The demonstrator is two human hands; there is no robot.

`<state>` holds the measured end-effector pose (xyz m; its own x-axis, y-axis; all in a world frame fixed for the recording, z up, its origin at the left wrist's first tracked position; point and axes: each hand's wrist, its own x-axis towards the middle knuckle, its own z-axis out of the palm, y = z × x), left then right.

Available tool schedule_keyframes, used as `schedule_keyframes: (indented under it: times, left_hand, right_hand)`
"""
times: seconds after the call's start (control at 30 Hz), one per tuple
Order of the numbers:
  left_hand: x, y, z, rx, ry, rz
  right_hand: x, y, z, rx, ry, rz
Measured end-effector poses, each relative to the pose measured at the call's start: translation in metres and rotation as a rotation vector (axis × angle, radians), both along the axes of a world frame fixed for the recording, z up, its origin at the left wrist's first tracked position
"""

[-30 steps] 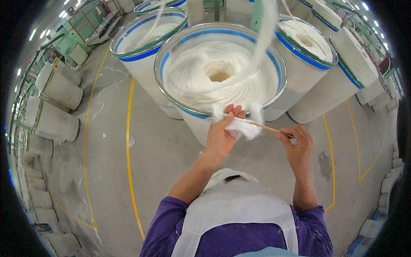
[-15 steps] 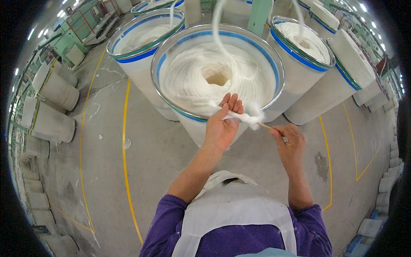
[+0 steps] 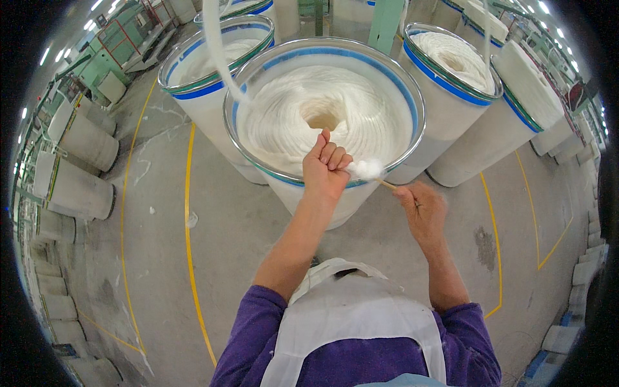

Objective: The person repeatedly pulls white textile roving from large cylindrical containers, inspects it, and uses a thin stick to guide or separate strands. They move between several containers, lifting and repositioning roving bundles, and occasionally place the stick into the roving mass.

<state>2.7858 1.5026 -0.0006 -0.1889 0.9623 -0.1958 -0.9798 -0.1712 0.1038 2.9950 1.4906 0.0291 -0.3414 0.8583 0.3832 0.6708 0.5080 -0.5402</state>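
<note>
Our left hand (image 3: 325,169) is fisted around a soft white tuft (image 3: 366,169) at the can (image 3: 412,138) rim; our right hand (image 3: 422,208) pinches a thin stick (image 3: 387,184) poking into it. We reckon the loose fluff could tear or slip off, since that coiled sliver (image 3: 322,116) looks weak

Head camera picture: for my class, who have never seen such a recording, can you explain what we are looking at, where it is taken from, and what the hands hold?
The picture comes from a wide fisheye camera worn on a person's head, looking down, so straight edges bend. The person's own forearms come in from below. The left hand is closed around a tuft of white fibre. The right hand holds a thin stick that reaches to the tuft. Just behind stands a tall round can filled with a coil of soft white fibre rope. Similar cans stand around it on a grey floor with yellow lines.
</note>
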Motion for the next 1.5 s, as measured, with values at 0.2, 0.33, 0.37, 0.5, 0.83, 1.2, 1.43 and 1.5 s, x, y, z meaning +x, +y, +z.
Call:
schedule_keyframes:
  times: [0.2, 0.33, 0.37, 0.5, 0.83, 1.2, 1.43, 1.5]
  left_hand:
    - [0.001, 0.009, 0.007, -0.145, 0.033, 0.044]
    - [0.001, 0.008, 0.006, -0.091, 0.020, 0.044]
    - [0.002, 0.007, 0.006, -0.115, 0.047, 0.056]
    - [0.005, 0.007, 0.011, -0.203, 0.046, 0.090]
    - [0.000, 0.001, 0.015, -0.189, 0.028, 0.086]
    - [-0.022, -0.040, 0.002, -0.036, -0.044, -0.083]
    - [-0.040, -0.125, -0.064, 0.160, 0.144, -0.325]
    - [-0.055, -0.126, -0.082, 0.054, 0.184, -0.300]
  right_hand:
    - [-0.001, 0.002, -0.003, 0.164, 0.066, 0.007]
    - [0.000, 0.001, -0.003, 0.000, 0.070, -0.019]
    - [0.000, 0.001, -0.002, -0.133, 0.040, -0.076]
    - [0.002, 0.003, -0.004, -0.128, 0.183, -0.074]
    - [0.016, 0.029, -0.033, -0.257, 0.474, 0.077]
    - [0.155, 0.049, -0.080, -0.732, 0.463, 0.050]
    - [0.201, 0.010, -0.119, -0.850, 0.562, -0.123]
    - [0.197, 0.002, -0.125, -0.873, 0.568, -0.215]
